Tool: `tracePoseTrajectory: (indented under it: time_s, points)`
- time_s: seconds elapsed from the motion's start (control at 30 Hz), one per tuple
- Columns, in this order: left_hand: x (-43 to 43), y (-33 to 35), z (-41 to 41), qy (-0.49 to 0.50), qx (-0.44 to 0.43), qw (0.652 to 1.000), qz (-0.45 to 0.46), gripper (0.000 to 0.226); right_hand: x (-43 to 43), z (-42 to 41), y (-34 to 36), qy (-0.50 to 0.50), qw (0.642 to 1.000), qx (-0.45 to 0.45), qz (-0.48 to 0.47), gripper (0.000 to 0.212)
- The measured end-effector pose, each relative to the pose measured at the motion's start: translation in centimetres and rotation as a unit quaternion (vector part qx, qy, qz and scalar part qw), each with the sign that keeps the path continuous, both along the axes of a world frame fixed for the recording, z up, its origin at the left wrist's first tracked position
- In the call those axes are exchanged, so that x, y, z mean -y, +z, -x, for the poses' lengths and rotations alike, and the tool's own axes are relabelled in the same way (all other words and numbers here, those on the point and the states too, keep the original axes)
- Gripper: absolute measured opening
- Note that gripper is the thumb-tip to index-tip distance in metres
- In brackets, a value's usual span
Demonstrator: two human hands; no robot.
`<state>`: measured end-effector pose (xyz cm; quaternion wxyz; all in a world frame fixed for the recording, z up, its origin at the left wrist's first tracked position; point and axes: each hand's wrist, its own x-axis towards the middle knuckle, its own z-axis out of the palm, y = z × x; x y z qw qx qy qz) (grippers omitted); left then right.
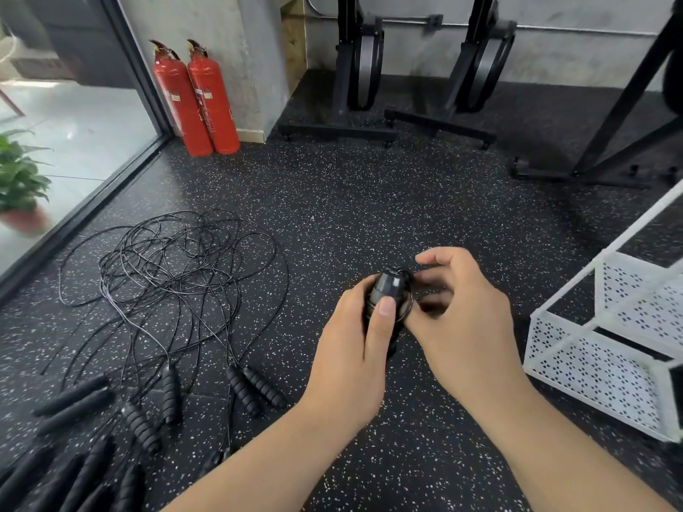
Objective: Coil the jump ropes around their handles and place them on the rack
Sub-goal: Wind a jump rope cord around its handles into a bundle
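left hand (354,338) grips ribbed black handles (388,297) | right hand (458,304) pinches thin cord (408,312)

Gym floor tally
Two fire extinguishers (181,101) (215,99), two upright machines (364,68) (484,64), one white rack (576,367), one potted plant (18,179), one wound bundle (388,288), at least four ribbed handles (170,391) (142,428) (242,393) (264,388); smooth handles (74,400) too blurred to count.
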<state>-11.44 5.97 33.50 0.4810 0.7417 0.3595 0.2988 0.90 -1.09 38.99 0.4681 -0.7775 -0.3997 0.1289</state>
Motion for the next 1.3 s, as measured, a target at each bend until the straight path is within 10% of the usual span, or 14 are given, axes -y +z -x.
tracePoseTrajectory:
  time_s: [0.23, 0.7, 1.3]
  points:
    - [-0.2, 0.3, 0.0, -0.007, -0.005, 1.000, 0.026, 0.054, 0.4, 0.8, -0.6, 0.021, 0.995, 0.100, -0.011, 0.041]
    - [0.0, 0.4, 0.2, -0.023, -0.016, 1.000, -0.002, 0.062, 0.0, 0.0, -0.4, -0.017, 1.000, 0.007, -0.005, 0.034]
    - [-1.0, 2.7, 0.0, -0.054, 0.215, 0.876, 0.429, 0.056, 0.2, -2.6, 0.1, 0.076, 0.929, -0.352, -0.081, 0.014]
